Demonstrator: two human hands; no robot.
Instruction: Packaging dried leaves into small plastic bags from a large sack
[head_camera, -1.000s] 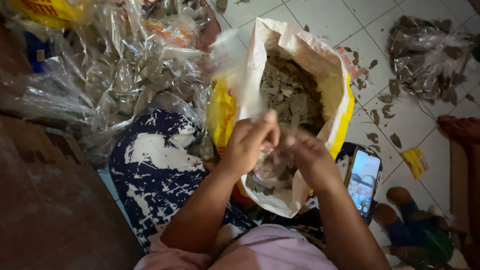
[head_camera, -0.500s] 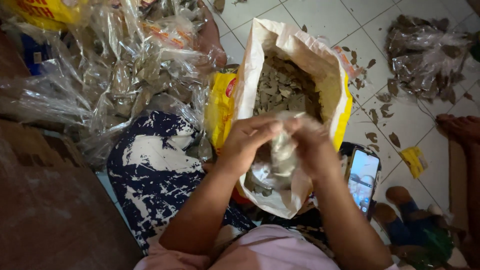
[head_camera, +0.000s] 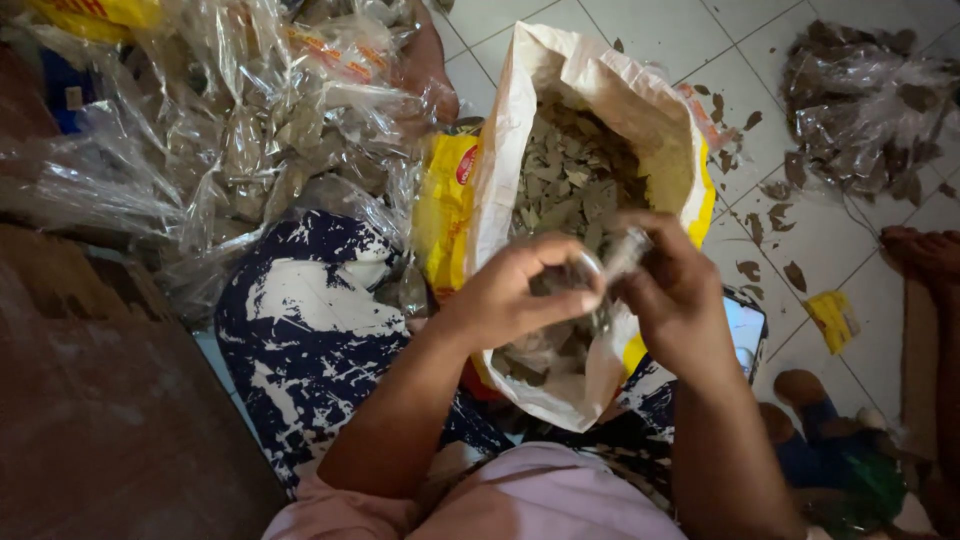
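Nearest to me is my pink shirt hem (head_camera: 560, 500), and just past it my lap in a dark blue and white patterned cloth (head_camera: 300, 320), out at about nine o'clock from my hands.

Both forearms rise to the middle of the view. My left hand (head_camera: 520, 295) and right hand (head_camera: 680, 290) meet there, fingertips together, pinched on a small clear plastic bag (head_camera: 600, 275) stretched between them. The left hand's thumb and fingers close on the bag's left part; the right hand grips its top at about one o'clock from the left, where the plastic twists into a thin neck. The bag holds dried leaves and hangs down at six o'clock from the grip, in front of the sack's mouth.

Directly behind my hands, at twelve o'clock, stands a large white sack (head_camera: 600, 90) with a yellow lining, open and full of dried grey-green leaves (head_camera: 565, 175). At four o'clock from my right hand a phone (head_camera: 745, 330) lies on the floor, its screen lit. Further right a small yellow wrapper (head_camera: 835, 320) rests on the white tiles.

At ten o'clock from my hands is a heap of clear filled bags (head_camera: 250, 130), piled together. Loose leaf scraps (head_camera: 770, 215) dot the tiles at two o'clock, and beyond them, far right, lies another crumpled clear bag with leaves (head_camera: 860, 100). Someone's bare foot (head_camera: 925, 255) shows at the right edge.
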